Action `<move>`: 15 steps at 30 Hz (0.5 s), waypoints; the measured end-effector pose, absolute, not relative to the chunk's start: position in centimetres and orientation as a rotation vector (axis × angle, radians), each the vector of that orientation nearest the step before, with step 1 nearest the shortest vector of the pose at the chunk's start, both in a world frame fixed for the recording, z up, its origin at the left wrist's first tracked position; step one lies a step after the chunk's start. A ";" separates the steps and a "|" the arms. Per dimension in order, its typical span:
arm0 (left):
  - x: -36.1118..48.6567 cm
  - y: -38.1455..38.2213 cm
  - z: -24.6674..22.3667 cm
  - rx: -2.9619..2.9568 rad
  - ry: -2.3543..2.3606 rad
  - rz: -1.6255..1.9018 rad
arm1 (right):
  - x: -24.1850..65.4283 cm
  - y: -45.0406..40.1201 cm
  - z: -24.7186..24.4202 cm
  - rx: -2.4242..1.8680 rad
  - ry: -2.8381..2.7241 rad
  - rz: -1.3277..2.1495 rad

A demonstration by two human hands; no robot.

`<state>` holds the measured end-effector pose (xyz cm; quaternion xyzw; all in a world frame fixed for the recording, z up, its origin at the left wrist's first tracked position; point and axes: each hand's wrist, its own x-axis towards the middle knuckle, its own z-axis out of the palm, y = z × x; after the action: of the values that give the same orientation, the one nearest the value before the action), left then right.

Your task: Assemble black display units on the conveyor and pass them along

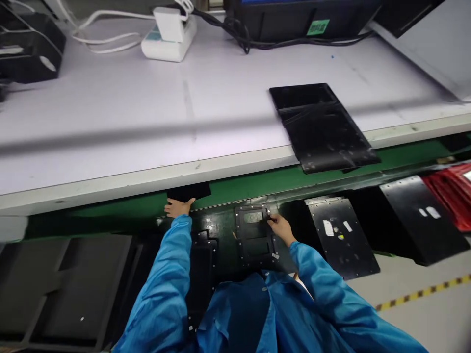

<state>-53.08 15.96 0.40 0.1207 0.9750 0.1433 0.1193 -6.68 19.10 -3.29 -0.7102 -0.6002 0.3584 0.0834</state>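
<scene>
head view: the right hand [281, 228] pinches a black frame [254, 232]; the left hand [178, 207] touches a dark sheet [191, 191], grip unclear. work seems midway, frame and sheet apart.

White power strip [162, 50] on pale shelf [110, 103]

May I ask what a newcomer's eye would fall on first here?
Probably the bright blue sleeves, reaching up from the bottom, with the right hand at the right edge of a windowed black frame. Next, the glossy black panel overhanging the white tabletop, right of centre; then the red items at the far right.
</scene>
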 end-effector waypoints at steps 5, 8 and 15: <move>-56.5 14.0 1.6 -0.058 2.471 0.945 | -6.3 16.5 -1.9 -2.125 -1.901 1.020; -55.9 11.9 3.6 -0.158 1.961 1.497 | -6.1 15.1 -1.0 -2.094 -1.908 1.017; -41.8 3.7 7.3 -0.145 1.342 1.842 | -11.8 10.7 3.4 -1.242 -1.591 2.157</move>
<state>-41.84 3.75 7.29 -0.0579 0.5343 0.7337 0.4158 -11.78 10.66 3.41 -0.4186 -0.5362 0.7270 0.0936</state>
